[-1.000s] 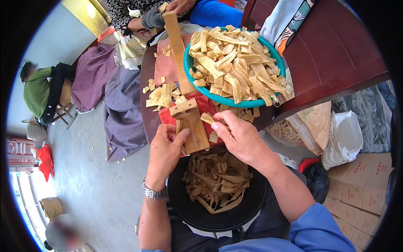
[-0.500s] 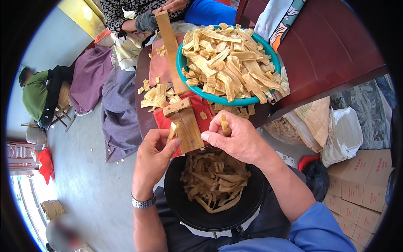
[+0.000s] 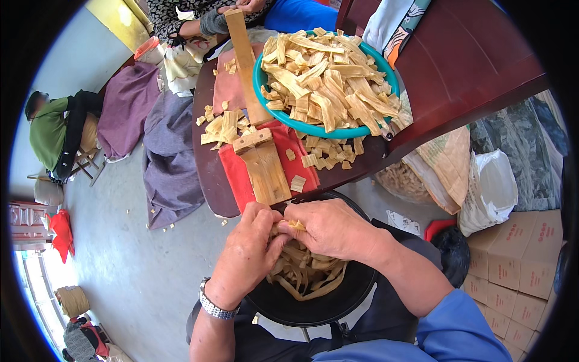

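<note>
My left hand (image 3: 256, 244) and my right hand (image 3: 332, 229) are close together above a black bucket (image 3: 347, 301) on my lap. Both have their fingers pinched, with a bit of pale yellow dried bean curd strip (image 3: 296, 225) showing between the fingertips; part of it is hidden. Longer strips (image 3: 307, 271) lie curled inside the bucket. Just beyond my hands, a wooden block with a crosspiece (image 3: 265, 172) rests on a red cloth (image 3: 235, 175) at the table edge. Short cut pieces (image 3: 322, 160) lie beside it.
A teal basin (image 3: 301, 128) heaped with strips stands on the dark red table (image 3: 208, 151). Across it, a person in grey sleeves (image 3: 213, 24) sits by a long wooden board (image 3: 244, 66). Cardboard boxes (image 3: 506, 253) and a white sack (image 3: 491, 184) stand at right. Another person (image 3: 51, 133) sits far left.
My hands, apart beside the block before, have come together and drawn back over the bucket. A short cut piece now lies on the red cloth beside the block.
</note>
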